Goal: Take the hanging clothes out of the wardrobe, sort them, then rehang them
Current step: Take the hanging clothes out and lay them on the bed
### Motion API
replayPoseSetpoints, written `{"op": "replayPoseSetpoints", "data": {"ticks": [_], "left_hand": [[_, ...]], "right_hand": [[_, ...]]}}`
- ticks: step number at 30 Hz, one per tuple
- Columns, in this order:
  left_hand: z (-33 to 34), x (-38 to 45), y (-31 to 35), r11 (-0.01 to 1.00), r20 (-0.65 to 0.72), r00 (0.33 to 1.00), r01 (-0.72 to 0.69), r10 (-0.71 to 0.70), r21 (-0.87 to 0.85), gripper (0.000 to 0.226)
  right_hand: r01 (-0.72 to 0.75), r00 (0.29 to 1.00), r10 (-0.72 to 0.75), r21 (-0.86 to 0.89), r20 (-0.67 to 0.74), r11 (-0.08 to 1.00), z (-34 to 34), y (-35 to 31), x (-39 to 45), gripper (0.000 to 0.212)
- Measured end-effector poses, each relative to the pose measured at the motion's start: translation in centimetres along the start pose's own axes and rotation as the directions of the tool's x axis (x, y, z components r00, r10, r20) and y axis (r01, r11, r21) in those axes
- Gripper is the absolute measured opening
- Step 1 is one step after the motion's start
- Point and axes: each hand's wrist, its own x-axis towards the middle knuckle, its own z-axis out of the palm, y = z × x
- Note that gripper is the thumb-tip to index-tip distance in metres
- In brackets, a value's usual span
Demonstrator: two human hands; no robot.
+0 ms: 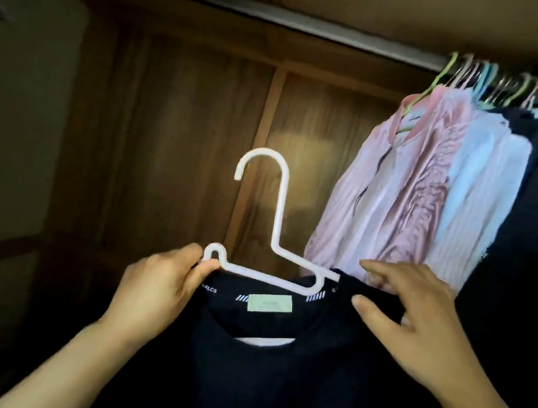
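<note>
Head view, inside wardrobe. White plastic hanger (258,235) sits low centre with a dark shirt (280,365) partly threaded on it; pale neck label faces the camera. The hook points toward 12 o'clock, free of the rail (307,23), which runs across the top from 11 to 2 o'clock.

Left hand (157,291), at 9 o'clock of the hanger: thumb and fingers pinch the looped left shoulder end of the hanger. Right hand (413,318), at 3 o'clock: fingers fairly spread, only lightly bent, fingertips resting on the collar fabric; thumb appears to press the cloth. Whether it truly grips cannot be told.

Hung garments (423,183) (pink, pale striped, dark) crowd the rail at 2 o'clock, on coloured hangers.

Handling judgement: the shirt is soft, light and limp, so it will sag and slide off a smooth hanger arm. The hanger is stiff but thin. Best hold is the hanger neck or shoulder; tug the fabric at the collar seam, not the body.
</note>
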Motion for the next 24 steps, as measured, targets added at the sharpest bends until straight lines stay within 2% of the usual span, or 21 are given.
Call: {"op": "replayPoseSetpoints", "data": {"ticks": [5,10,13,17,19,21,24], "left_hand": [[-6.7,-11.1,1.5,0.964,-0.008,0.986,0.162,-0.164,0.212,0.039],[-14.3,-21.5,3.8,0.82,-0.116,0.913,0.403,-0.391,0.406,0.04],[-19.3,-28.2,4.9,0.682,-0.224,0.834,0.544,-0.504,0.489,0.05],[-25.9,-36.0,6.9,0.444,-0.338,0.724,0.655,-0.602,0.612,0.039],[-29.4,-39.8,8.5,0.319,-0.421,0.641,0.722,-0.642,0.613,0.037],[-31.7,-42.6,10.0,0.242,-0.476,0.578,0.767,-0.662,0.594,0.036],[-36.0,-47.7,12.7,0.004,-0.62,0.454,0.809,-0.64,0.588,0.034]], "right_hand": [[0.051,0.998,-0.056,0.391,0.002,0.919,4.0,-6.2,-4.8,0.04],[0.057,0.988,-0.138,0.665,0.07,0.745,7.6,-13.8,-10.6,0.035],[0.061,0.978,-0.194,0.794,0.073,0.605,8.7,-19.3,-14.1,0.032],[0.051,0.948,-0.304,0.895,0.097,0.444,9.2,-27.1,-18.0,0.023],[0.069,0.911,-0.403,0.931,0.087,0.358,9.1,-31.7,-20.2,0.025],[0.081,0.87,-0.487,0.952,0.077,0.296,8.8,-35.3,-22.1,0.026],[0.104,0.785,-0.619,0.985,0.004,0.137,7.3,-42.3,-25.6,0.024]]}}
